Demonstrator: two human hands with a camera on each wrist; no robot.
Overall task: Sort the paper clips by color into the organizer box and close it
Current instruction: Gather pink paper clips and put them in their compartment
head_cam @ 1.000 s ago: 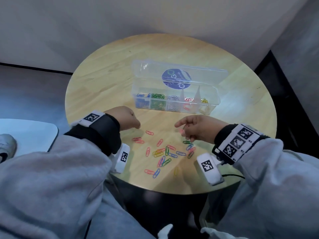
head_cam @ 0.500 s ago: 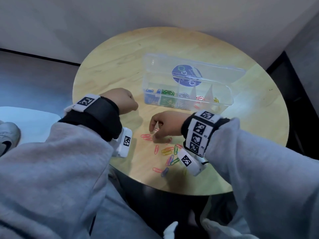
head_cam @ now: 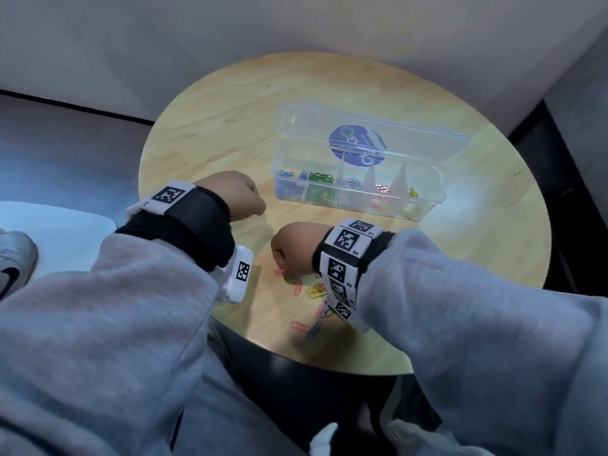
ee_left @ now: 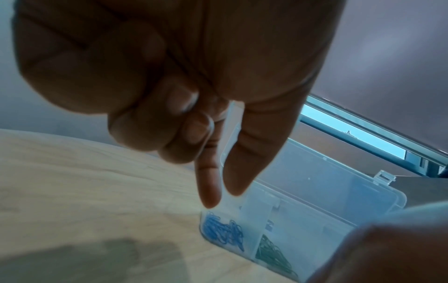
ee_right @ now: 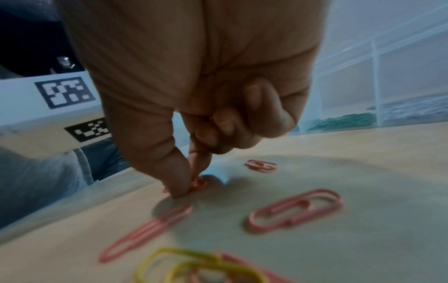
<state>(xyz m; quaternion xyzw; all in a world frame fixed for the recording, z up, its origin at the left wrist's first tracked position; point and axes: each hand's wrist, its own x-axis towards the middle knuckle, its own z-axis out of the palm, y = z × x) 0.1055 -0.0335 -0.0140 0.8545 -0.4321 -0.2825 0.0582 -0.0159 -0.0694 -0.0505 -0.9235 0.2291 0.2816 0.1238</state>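
A clear organizer box (head_cam: 427, 205) stands on the round wooden table with its lid tipped back. Its compartments hold blue (head_cam: 289, 185), green (head_cam: 320, 187), white, red and yellow clips. Loose clips lie near the table's front edge: pink (head_cam: 298, 325), yellow (head_cam: 317, 289), blue (head_cam: 314, 330). My right hand (head_cam: 286, 274) is down on the table, thumb and forefinger pinching a red paper clip (ee_right: 198, 184). More pink clips (ee_right: 295, 210) and yellow ones (ee_right: 194, 266) lie just behind it. My left hand (head_cam: 253, 199) hovers left of the box, fingers curled, nothing visible in it (ee_left: 223, 197).
The table's front edge (head_cam: 329, 360) runs just behind the loose clips, with my lap below it. A white surface (head_cam: 59, 232) and a shoe (head_cam: 13, 261) sit to the left. Bare tabletop lies left of and behind the box. A dark gap (head_cam: 566, 205) borders the table's right side.
My right hand has swept left across the pile and lowered its thumb and forefinger onto a red clip. The left hand has stayed curled beside the box.
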